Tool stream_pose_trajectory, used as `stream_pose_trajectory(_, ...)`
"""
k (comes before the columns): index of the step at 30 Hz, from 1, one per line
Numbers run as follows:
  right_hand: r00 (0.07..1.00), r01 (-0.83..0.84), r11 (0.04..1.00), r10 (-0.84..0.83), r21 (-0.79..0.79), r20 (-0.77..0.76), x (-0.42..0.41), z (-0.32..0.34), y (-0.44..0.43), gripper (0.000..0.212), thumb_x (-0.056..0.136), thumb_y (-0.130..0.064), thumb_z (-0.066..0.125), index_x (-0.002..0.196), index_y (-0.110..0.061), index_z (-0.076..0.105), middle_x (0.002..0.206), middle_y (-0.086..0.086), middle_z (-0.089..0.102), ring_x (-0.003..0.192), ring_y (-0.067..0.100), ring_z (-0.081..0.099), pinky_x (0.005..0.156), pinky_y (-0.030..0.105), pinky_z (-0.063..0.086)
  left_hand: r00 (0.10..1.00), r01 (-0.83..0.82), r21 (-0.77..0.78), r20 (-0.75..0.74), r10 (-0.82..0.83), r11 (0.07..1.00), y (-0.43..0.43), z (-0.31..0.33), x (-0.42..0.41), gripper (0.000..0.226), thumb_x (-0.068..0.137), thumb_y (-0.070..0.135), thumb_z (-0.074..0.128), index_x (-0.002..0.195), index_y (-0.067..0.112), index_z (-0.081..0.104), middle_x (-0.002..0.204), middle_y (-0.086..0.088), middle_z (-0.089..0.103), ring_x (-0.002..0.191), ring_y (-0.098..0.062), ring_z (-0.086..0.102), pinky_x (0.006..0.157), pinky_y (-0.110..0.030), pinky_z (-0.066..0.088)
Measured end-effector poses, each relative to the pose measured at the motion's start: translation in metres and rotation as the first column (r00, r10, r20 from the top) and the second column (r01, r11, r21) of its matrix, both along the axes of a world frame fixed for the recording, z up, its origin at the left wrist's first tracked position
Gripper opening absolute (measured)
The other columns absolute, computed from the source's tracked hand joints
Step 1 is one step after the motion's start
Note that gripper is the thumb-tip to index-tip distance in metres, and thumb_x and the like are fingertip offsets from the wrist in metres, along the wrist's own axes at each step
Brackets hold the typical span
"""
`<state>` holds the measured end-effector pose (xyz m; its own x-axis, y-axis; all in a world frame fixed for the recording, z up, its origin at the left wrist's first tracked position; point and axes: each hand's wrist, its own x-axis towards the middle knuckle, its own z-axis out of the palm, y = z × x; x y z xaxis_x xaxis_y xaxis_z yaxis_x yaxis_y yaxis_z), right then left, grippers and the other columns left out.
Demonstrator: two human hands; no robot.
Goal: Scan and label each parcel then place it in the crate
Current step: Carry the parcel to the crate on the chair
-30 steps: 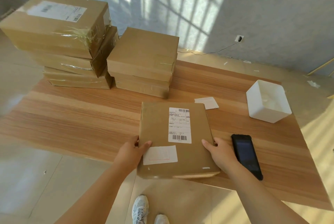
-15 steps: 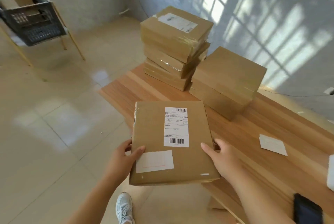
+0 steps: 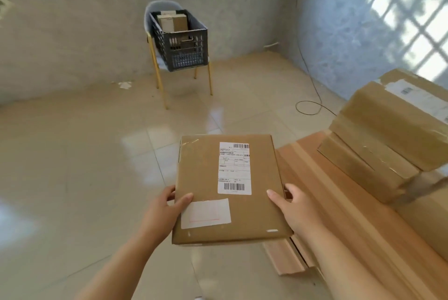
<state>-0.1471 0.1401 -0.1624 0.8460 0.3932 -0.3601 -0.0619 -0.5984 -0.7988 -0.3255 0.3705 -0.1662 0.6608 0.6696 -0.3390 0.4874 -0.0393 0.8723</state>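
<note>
**Parcel held in both hands, crate ahead across the room**

Brown cardboard parcel (image 3: 201, 171) held flat and clear of the table, over the tiled floor (image 3: 72, 178), just off the table's corner. Left hand (image 3: 164, 210) gripping the left edge: thumb on the top face beside a blank white sticker (image 3: 206, 213), fingers curled round the side. Right hand (image 3: 293, 207) gripping the right edge: thumb on top, fingers wrapped underneath, mostly out of sight. Printed shipping label (image 3: 234, 168) with two barcodes on the right half of the top face. Blank sticker at lower left, faint red outline. Clear tape at the upper left corner.

Dark slatted crate (image 3: 186, 52) well apart from the held parcel, sitting on a pale chair (image 3: 155, 16) with yellow legs, near the grey far wall. Cardboard parcels in the crate (image 3: 172, 22) standing on edge, tops above the rim.

Wooden table (image 3: 339, 227) at right, light planks. Stack of taped parcels (image 3: 388, 142) on it, the top one bearing a white label, partly cut off by the frame edge. Thin dark cable (image 3: 309, 105) looped on the floor by the right wall. Paper scrap (image 3: 124, 85) on the floor left of the chair.
</note>
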Motion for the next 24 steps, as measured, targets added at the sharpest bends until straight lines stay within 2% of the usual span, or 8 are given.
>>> stream_pose_trajectory(5, 0.995, -0.1, 0.995, 0.1, 0.001, -0.009, 0.025, -0.002, 0.086, 0.031, 0.086, -0.043, 0.066, 0.11, -0.026, 0.056, 0.109, -0.006, 0.065, 0.098, 0.014, 0.064, 0.09, 0.038, 0.053, 0.996, -0.082, 0.003, -0.023, 0.082, 0.997, 0.069, -0.002, 0.007, 0.033, 0.088, 0.037, 0.06, 0.118, 0.025, 0.055, 0.109, 0.005, 0.063, 0.087, -0.008, 0.063, 0.064, -0.022, 0.046)
stream_pose_trajectory(8, 0.99, -0.141, 0.99, 0.14, -0.015, -0.015, 0.052, -0.008, 0.133, 0.044, 0.085, -0.047, 0.065, 0.121, -0.022, 0.059, 0.11, -0.006, 0.067, 0.097, 0.013, 0.065, 0.087, 0.035, 0.054, 0.993, -0.115, -0.009, -0.019, 0.115, 0.993, 0.109, -0.006, 0.026, 0.033, 0.088, 0.035, 0.06, 0.118, 0.023, 0.055, 0.109, 0.003, 0.064, 0.089, -0.01, 0.063, 0.066, -0.024, 0.047)
stream_pose_trajectory(10, 0.985, -0.169, 0.985, 0.169, -0.034, 0.009, 0.075, -0.013, 0.166, 0.045, 0.086, -0.047, 0.064, 0.123, -0.021, 0.06, 0.109, -0.006, 0.067, 0.097, 0.013, 0.065, 0.086, 0.034, 0.053, 0.991, -0.132, -0.019, -0.017, 0.131, 0.991, 0.139, -0.008, 0.046, 0.032, 0.088, 0.033, 0.06, 0.118, 0.023, 0.055, 0.108, 0.002, 0.064, 0.088, -0.01, 0.063, 0.065, -0.022, 0.046)
stream_pose_trajectory(12, 0.985, -0.172, 0.984, 0.173, -0.044, 0.022, 0.1, -0.015, 0.2, 0.042, 0.087, -0.048, 0.062, 0.12, -0.023, 0.06, 0.109, -0.006, 0.067, 0.096, 0.012, 0.064, 0.082, 0.03, 0.052, 0.989, -0.148, -0.028, -0.011, 0.147, 0.989, 0.172, -0.01, 0.071, 0.032, 0.088, 0.032, 0.06, 0.118, 0.023, 0.056, 0.107, 0.003, 0.064, 0.087, -0.01, 0.064, 0.063, -0.021, 0.046)
stream_pose_trajectory(19, 0.982, -0.19, 0.982, 0.19, 0.003, 0.001, 0.21, 0.002, 0.324, 0.009, 0.089, -0.04, 0.063, 0.094, -0.033, 0.063, 0.094, -0.012, 0.069, 0.085, 0.008, 0.067, 0.073, 0.029, 0.053, 0.988, -0.157, -0.033, 0.002, 0.157, 0.987, 0.292, -0.003, 0.177, 0.03, 0.089, 0.032, 0.06, 0.117, 0.023, 0.059, 0.105, 0.006, 0.066, 0.09, -0.008, 0.065, 0.064, -0.018, 0.046)
stream_pose_trajectory(24, 0.974, -0.228, 0.974, 0.227, 0.017, 0.008, 0.282, 0.016, 0.412, 0.011, 0.089, -0.04, 0.063, 0.096, -0.031, 0.064, 0.093, -0.013, 0.07, 0.084, 0.007, 0.067, 0.066, 0.024, 0.05, 0.983, -0.18, -0.07, 0.007, 0.181, 0.981, 0.373, -0.001, 0.237, 0.037, 0.086, 0.039, 0.061, 0.12, 0.025, 0.058, 0.109, 0.004, 0.067, 0.089, -0.008, 0.067, 0.069, -0.021, 0.05)
